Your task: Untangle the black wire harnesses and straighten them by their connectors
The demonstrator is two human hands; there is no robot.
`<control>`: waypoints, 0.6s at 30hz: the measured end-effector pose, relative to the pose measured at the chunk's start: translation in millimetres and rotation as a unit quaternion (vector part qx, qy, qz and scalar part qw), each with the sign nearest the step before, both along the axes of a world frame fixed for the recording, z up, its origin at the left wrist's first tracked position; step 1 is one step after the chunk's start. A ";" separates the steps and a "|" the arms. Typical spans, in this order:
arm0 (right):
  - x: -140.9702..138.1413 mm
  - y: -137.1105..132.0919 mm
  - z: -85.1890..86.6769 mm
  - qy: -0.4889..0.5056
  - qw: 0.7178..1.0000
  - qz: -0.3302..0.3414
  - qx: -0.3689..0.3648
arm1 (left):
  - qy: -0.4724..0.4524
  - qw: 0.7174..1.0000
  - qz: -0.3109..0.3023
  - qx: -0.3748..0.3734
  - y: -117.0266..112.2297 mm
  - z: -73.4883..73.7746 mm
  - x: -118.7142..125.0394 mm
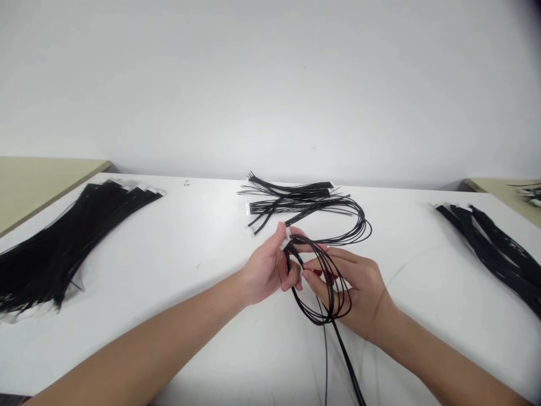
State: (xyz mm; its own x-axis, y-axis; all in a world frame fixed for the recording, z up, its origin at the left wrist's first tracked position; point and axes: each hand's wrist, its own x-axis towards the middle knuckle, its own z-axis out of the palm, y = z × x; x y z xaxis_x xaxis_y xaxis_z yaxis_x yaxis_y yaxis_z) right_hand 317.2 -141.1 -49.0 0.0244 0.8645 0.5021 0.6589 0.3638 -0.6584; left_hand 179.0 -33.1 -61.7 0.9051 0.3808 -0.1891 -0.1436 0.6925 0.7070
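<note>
Over the middle of the white table (203, 248), both hands work one black wire harness (323, 282) that is wound into a loop. My left hand (268, 268) pinches the loop near its small white connector (284, 239), fingers closed around the wires. My right hand (357, 287) holds the loop's other side, the strands running across its curled fingers. The loose end of the wires trails down toward the near table edge. Just behind the hands lie a few more black harnesses (304, 206) with white connectors, partly curved.
A large pile of black harnesses (63, 242) lies fanned out at the left. Another black bundle (499, 248) lies at the right. Olive-green tables (38, 177) stand at both sides; a plain white wall is behind.
</note>
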 end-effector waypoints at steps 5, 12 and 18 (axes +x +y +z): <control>0.3 0.4 0.3 0.046 0.998 0.017 -0.039 | -0.009 1.000 0.001 0.002 -0.1 0.7 1.2; 2.6 -1.7 -3.6 0.023 0.998 0.023 -0.056 | -0.011 1.000 -0.008 -0.008 -0.9 1.4 0.8; -0.2 -2.1 -3.9 -0.027 0.999 -0.001 -0.042 | -0.013 1.000 -0.015 -0.006 -0.1 2.7 0.6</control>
State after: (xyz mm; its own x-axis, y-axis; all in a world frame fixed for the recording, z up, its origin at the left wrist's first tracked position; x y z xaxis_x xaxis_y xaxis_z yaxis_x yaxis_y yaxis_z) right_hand 317.0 -143.2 -52.9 -0.0002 0.9035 0.4287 0.6951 0.3083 -0.6494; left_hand 179.6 -33.2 -59.0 0.9203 0.3521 -0.1706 -0.1410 0.7053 0.6947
